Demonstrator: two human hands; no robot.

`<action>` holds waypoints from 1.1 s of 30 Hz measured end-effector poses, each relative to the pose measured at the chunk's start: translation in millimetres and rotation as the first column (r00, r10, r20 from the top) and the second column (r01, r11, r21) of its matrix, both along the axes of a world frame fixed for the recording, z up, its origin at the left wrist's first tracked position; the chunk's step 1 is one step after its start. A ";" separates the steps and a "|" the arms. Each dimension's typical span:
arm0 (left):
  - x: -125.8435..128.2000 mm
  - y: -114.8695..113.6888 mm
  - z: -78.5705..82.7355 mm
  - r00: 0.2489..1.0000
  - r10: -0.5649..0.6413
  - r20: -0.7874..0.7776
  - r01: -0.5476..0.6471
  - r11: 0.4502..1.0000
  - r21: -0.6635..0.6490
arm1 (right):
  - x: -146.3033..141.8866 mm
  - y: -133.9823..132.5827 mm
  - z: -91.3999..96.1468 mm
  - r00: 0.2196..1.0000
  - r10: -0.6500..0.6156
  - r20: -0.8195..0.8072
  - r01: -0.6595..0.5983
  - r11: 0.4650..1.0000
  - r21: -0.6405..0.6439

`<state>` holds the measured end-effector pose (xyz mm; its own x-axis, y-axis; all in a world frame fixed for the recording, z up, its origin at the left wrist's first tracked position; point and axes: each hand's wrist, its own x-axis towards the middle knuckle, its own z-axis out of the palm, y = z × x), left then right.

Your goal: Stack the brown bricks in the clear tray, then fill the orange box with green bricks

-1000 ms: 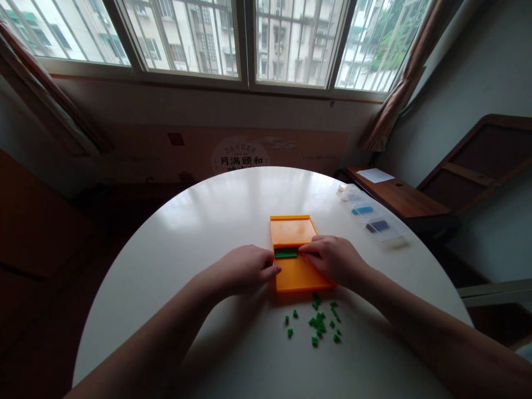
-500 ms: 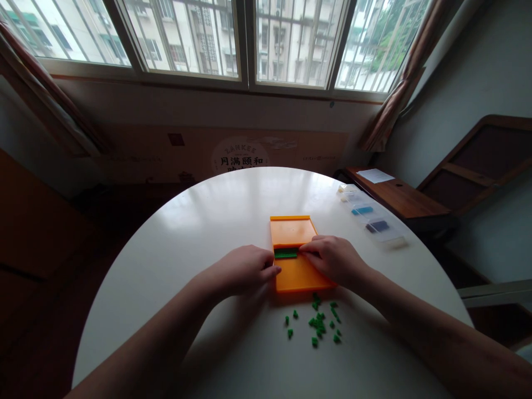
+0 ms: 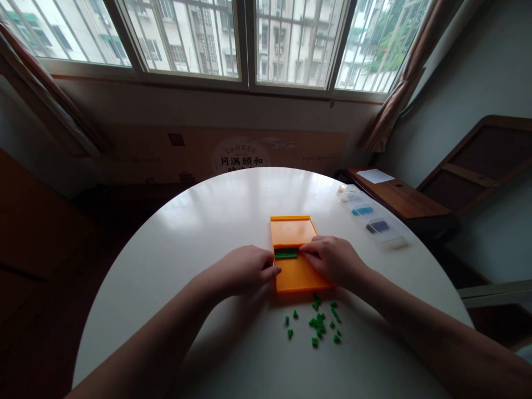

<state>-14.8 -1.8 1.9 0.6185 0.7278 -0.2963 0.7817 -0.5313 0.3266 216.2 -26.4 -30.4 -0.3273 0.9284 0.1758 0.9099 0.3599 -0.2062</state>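
Note:
An orange baseplate [image 3: 291, 231] lies flat on the round white table [image 3: 199, 233], with a short green row of bricks [image 3: 286, 254] pressed across its middle. My left hand [image 3: 243, 270] rests curled against the plate's left edge, fingers closed and fingertips touching the rim. My right hand [image 3: 334, 259] lies on the plate's right side, its fingertips pinched together at the right end of the green row. Whether a brick is under those fingertips is hidden. Several loose green bricks [image 3: 318, 323] are scattered on the table just in front of the plate.
Small clear bags with blue, dark and pale pieces [image 3: 372, 221] lie at the table's right rim. A wooden side table with a sheet of paper [image 3: 375, 175] stands beyond it. Windows and curtains fill the back wall.

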 end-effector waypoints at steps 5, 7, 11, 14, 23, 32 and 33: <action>0.1 -0.1 -0.1 1.000 0.010 -0.003 -0.010 1.000 0.002 | 1.6 0.4 -0.9 1.000 0.008 -0.021 -0.009 1.000 -0.005; 0.0 -0.2 0.1 1.000 0.012 -0.007 -0.012 1.000 0.001 | 3.0 0.6 -0.9 0.999 0.009 -0.036 -0.009 1.000 -0.010; -1.0 0.4 0.9 1.000 0.007 0.002 -0.007 1.000 -0.014 | 7.5 0.3 2.7 0.998 -0.005 -0.068 0.007 1.000 0.026; -1.8 0.8 1.7 1.000 -0.006 0.006 0.006 1.000 -0.023 | 13.1 -0.9 8.8 0.995 -0.005 -0.102 0.011 0.998 0.058; -6.2 -7.2 11.8 0.997 -0.042 -0.072 0.039 0.998 -0.048 | 29.6 -3.6 25.3 0.966 0.083 -0.246 -0.066 0.995 0.078; -4.3 -18.2 18.5 0.990 -0.082 -0.119 0.064 0.987 -0.147 | 30.8 -5.1 31.1 0.925 0.208 -0.319 -0.199 0.978 0.061; -4.3 -18.4 18.2 0.989 -0.086 -0.118 0.068 0.987 -0.149 | 31.1 -5.0 31.2 0.925 0.210 -0.316 -0.201 0.978 0.060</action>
